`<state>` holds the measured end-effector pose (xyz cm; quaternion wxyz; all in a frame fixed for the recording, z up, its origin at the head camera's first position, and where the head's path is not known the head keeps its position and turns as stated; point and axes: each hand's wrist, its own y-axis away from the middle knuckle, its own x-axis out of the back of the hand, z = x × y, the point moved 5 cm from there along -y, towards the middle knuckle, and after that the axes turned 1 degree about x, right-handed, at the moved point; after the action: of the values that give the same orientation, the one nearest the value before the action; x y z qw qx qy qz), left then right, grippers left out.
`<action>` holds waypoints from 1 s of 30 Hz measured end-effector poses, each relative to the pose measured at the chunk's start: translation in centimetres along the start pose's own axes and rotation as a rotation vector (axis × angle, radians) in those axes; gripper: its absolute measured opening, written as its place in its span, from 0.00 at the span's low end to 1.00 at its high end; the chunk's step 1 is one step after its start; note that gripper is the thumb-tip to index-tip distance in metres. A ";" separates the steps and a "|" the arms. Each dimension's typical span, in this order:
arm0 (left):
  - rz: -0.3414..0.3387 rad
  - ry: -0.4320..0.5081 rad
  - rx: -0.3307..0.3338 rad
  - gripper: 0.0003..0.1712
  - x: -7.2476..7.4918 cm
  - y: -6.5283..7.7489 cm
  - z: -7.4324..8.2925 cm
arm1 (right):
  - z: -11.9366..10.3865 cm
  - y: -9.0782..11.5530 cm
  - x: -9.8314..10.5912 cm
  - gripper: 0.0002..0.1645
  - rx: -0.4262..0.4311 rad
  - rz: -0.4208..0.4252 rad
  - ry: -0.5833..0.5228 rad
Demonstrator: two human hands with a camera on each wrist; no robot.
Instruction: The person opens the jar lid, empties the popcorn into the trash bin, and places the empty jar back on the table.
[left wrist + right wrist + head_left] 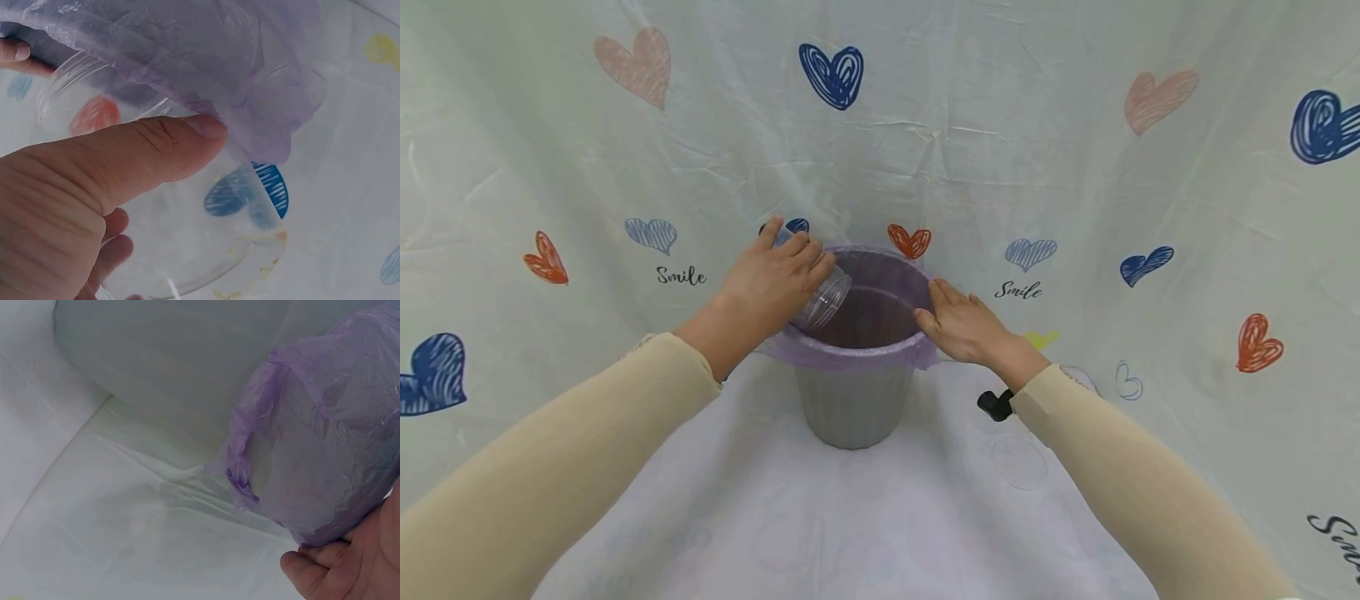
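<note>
A grey bin [853, 408] stands upright, with a purple plastic bag [856, 359] lining it and folded out over the rim. My left hand [766, 282] grips a clear plastic jar [829, 302] at the bin's left edge. The jar lies tilted, its ridged mouth end inside the bin opening; its contents, if any, cannot be made out. In the left wrist view the thumb [169, 147] lies along the jar, close to the bag. My right hand [964, 323] rests at the bin's right rim, fingers extended against the bag; the right wrist view shows fingertips [300, 569] touching the bag from outside.
A pale cloth with printed hearts [831, 77] and words hangs behind the bin. White cloth [850, 525] covers the surface under it. A black piece [996, 406] shows at the right wrist.
</note>
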<state>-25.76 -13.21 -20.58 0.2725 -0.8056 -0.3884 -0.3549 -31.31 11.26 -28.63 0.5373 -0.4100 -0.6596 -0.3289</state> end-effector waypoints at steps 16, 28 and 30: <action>0.101 0.465 0.243 0.61 -0.6 3.7 -2.9 | 0.1 0.1 -0.1 0.47 -0.002 0.028 -0.052; 0.387 0.912 0.636 0.66 -4.2 9.5 -3.4 | 0.4 0.2 -0.4 0.52 0.001 0.146 -0.075; 0.390 0.994 0.737 0.66 -5.5 11.1 -3.1 | 0.5 0.3 -0.5 0.52 0.001 0.166 -0.087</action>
<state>-20.26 -23.90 -24.84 0.7377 -0.4549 -0.1591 -0.4728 -31.21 11.71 -29.18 0.5336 -0.4770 -0.6462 -0.2647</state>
